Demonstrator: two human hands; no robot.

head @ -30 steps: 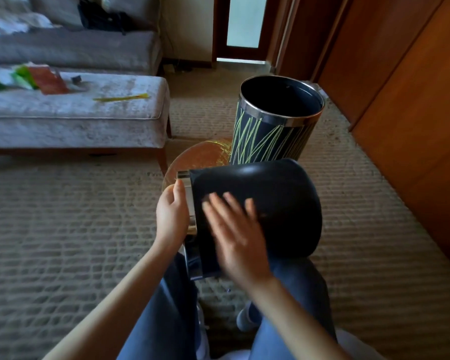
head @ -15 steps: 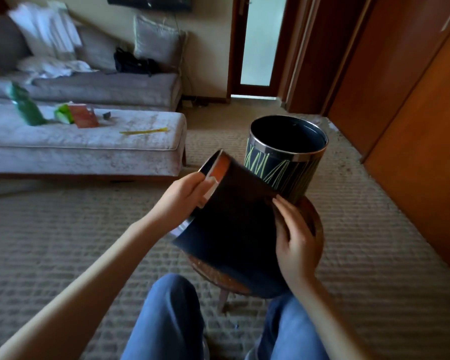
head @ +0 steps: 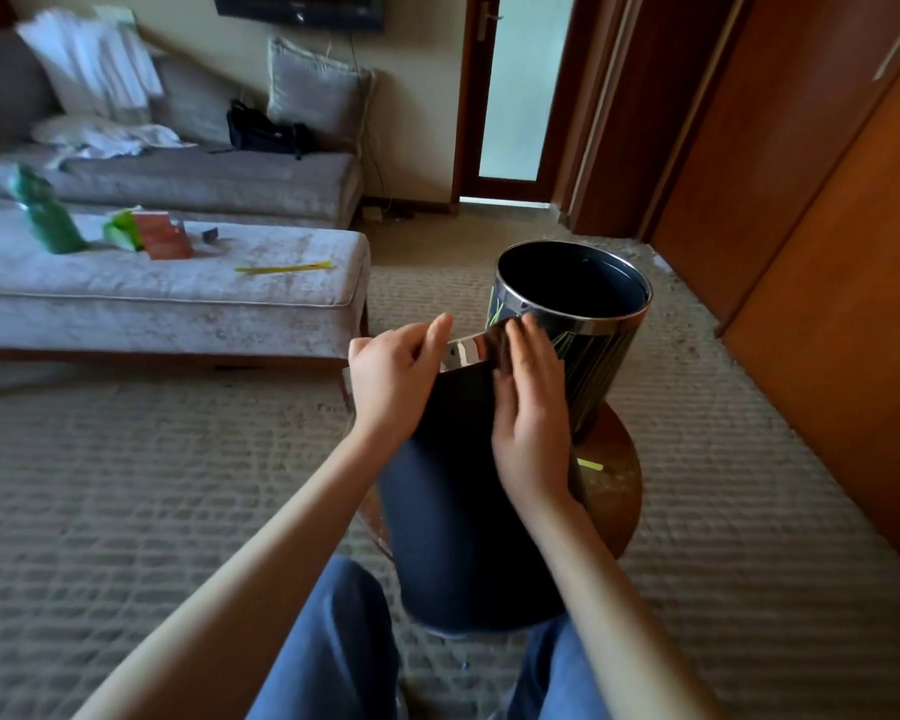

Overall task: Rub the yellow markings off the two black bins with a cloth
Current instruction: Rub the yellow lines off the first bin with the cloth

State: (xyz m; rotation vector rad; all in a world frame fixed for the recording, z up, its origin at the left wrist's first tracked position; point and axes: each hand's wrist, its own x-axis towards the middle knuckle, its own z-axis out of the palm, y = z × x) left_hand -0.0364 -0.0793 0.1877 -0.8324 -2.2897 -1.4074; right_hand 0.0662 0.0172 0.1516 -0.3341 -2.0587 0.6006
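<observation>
A plain black bin [head: 453,511] with a chrome rim leans between my knees, its mouth pointing away from me. My left hand [head: 393,374] grips the rim on the left. My right hand [head: 531,402] lies flat against the bin's right side near the rim. Behind it a second black bin [head: 588,350] stands upright on a small round wooden table [head: 614,491], its side covered with yellow lines. No cloth shows in either hand.
A short yellow strip [head: 590,465] lies on the round table. A grey ottoman [head: 178,298] with a yellow strip [head: 284,268] and packets stands to the left, a sofa behind it. Wooden wardrobe doors [head: 827,226] line the right. Carpet covers the floor.
The near bin has swung from lying sideways on my lap to leaning mouth-away. My left hand stayed on the rim; my right hand slid up to the side near the rim.
</observation>
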